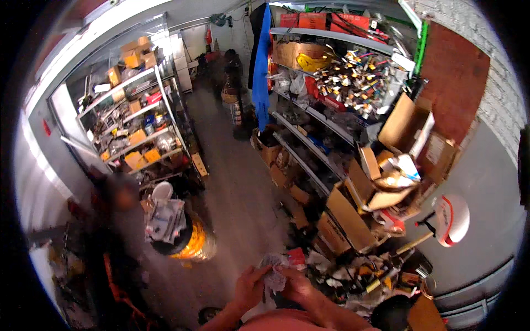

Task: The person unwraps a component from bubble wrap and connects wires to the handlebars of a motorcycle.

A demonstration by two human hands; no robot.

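Note:
At the lower middle, in front of my body, I hold a crinkled, see-through plastic bag (275,280). My left hand (250,286) pinches its left side, and my right hand (298,284) grips it from the right. Both sets of fingers are closed near the bag's upper part. Whatever the bag contains is too small and blurred to make out. Just beyond my right hand shows a small red piece (296,256), apparently behind the bag.
Scrap and packaging (364,276) heap up at my right, below open cardboard boxes (346,220). A loaded rack (314,140) rises beyond them. At left stand a yellow-wrapped drum (197,243) with papers on top and a blurred person (118,237). Shelving (132,116) stands farther back.

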